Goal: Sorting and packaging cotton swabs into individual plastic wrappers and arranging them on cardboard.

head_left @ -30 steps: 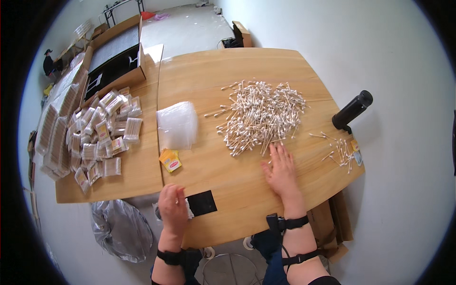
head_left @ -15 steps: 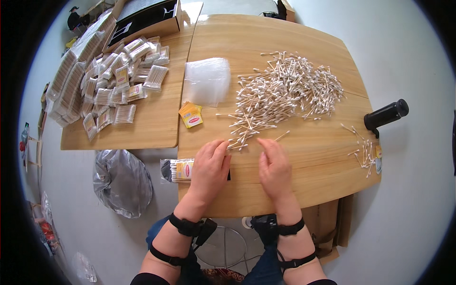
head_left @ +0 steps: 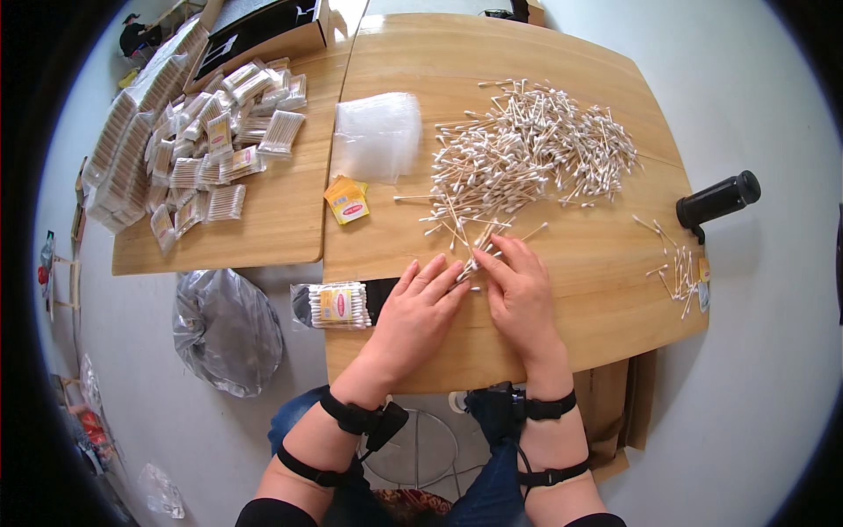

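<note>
Loose cotton swabs (head_left: 518, 162) with pale sticks and white tips lie heaped on the wooden table. At the heap's near end, my left hand (head_left: 414, 307) rests palm down, open, its fingers stretched out beside a few swabs. My right hand (head_left: 522, 294) has its thumb and fingers closed about a small bunch of these swabs (head_left: 474, 263), which slants between both hands. Left of my left hand, a clear bag packed with swabs and a yellow card (head_left: 341, 305) lies on a flat black piece (head_left: 380, 294), partly covered by that hand.
Clear empty bags (head_left: 378, 136) and yellow cards (head_left: 347, 200) lie left of the heap. Filled swab packs (head_left: 224, 149) cover the left table, near an open carton (head_left: 263, 39). A black cylinder (head_left: 716, 199) and several stray swabs (head_left: 680, 272) are at the right edge.
Both hands have shifted right, the left one flattening out and uncovering the swab pack and black piece. Swabs at the heap's near end are drawn into a bunch between my hands.
</note>
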The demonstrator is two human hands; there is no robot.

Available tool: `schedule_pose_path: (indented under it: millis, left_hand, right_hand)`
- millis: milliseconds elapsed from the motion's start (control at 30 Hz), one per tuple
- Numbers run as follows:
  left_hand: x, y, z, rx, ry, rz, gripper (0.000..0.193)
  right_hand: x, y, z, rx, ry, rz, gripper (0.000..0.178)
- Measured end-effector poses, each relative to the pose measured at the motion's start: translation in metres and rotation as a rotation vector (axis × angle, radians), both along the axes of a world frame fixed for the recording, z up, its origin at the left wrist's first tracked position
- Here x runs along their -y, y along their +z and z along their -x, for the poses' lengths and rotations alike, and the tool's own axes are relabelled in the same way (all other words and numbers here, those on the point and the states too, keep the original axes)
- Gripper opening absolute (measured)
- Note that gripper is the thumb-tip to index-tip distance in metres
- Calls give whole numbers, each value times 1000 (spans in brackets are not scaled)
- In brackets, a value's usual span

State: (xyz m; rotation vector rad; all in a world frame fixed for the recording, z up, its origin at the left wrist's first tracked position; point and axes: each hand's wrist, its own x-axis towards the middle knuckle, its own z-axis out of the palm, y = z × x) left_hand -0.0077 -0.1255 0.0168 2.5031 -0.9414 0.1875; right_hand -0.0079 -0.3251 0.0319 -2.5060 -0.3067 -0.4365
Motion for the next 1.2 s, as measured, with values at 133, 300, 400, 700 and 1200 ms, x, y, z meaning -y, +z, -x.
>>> schedule_pose_path:
  millis: [133, 300, 400, 700, 1200]
  left_hand:
    - [-5, 3, -3, -45, 65, 182, 28]
    - [-3, 6, -1, -8, 180, 249, 19]
    - [-1, 9, 0, -2, 228, 291, 18]
    - [-4, 3, -1, 31, 137, 228, 13]
    - [5, 12, 1, 72, 201, 237, 21]
  right_hand:
    - [2, 9, 3, -88, 0, -175, 18]
    - [-9, 11, 8, -94, 33, -141, 11]
    - [-3, 5, 7, -98, -19, -128, 10]
    - [10, 5, 6, -25, -143, -137, 8]
    - [-2, 8, 9, -88, -33, -133, 13]
